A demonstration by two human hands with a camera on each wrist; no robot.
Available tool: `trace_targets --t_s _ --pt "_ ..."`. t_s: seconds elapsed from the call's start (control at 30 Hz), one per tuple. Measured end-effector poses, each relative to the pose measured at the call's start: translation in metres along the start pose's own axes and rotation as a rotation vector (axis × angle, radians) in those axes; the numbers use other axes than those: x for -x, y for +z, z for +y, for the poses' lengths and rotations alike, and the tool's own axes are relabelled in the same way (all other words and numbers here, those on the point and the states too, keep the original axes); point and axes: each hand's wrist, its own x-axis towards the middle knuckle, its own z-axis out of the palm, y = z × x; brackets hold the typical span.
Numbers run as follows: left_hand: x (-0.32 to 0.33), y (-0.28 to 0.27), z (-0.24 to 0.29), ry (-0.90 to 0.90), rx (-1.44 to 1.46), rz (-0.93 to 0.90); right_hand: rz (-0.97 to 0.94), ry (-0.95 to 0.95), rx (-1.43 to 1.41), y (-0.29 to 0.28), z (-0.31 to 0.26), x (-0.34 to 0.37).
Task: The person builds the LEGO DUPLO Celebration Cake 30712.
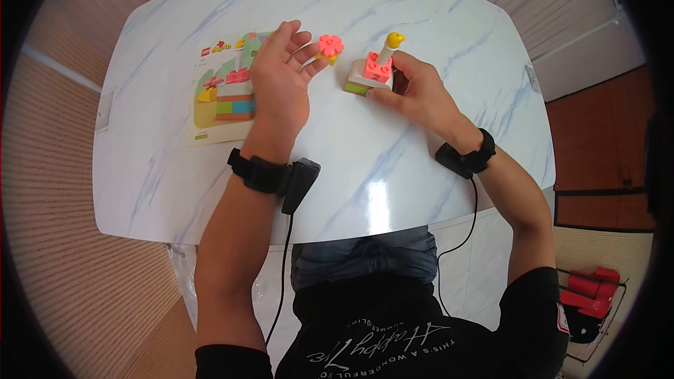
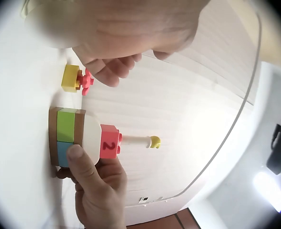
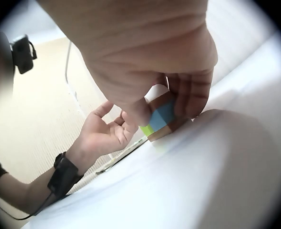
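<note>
A block stack (image 2: pixel 66 125) with brown, green, blue and white layers stands on the table, topped by a pink brick marked 2 (image 1: pixel 378 66) and a white candle with a yellow tip (image 1: pixel 395 41). My right hand (image 1: pixel 428 95) grips the stack's right side, thumb on the blue block (image 3: pixel 163 114) in the right wrist view. My left hand (image 1: pixel 282 81) is raised palm up with relaxed fingers, holding nothing. Just beyond its fingertips is a pink flower on a yellow brick (image 1: pixel 331 46), apart from the stack.
A printed booklet (image 1: pixel 203 123) showing a block cake lies on the table (image 1: pixel 337 161) at the left, partly behind my left hand and forearm. Cables (image 1: pixel 286 274) hang from both wrist cameras over the near table edge.
</note>
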Motion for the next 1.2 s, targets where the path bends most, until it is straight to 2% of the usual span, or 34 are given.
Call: trace_targets --t_s 0.13,0.4,0.9,1.0,1.2 --pt "-0.001 0.002 0.001 -0.011 0.074 0.027 0.003 -0.001 -0.063 0.003 -0.003 0.001" --pt "0.000 0.003 0.003 -0.012 0.080 0.034 -0.011 0.019 0.081 0.005 -0.016 0.002" --pt "0.001 0.005 0.004 -0.001 0.076 0.019 -0.035 0.045 0.115 0.003 -0.016 0.005" --pt "0.000 0.004 0.004 0.006 0.077 0.000 -0.018 0.040 0.036 0.004 -0.014 0.008" --pt "-0.002 -0.002 0.003 -0.005 0.095 -0.075 -0.051 0.066 0.118 -0.011 -0.010 0.027"
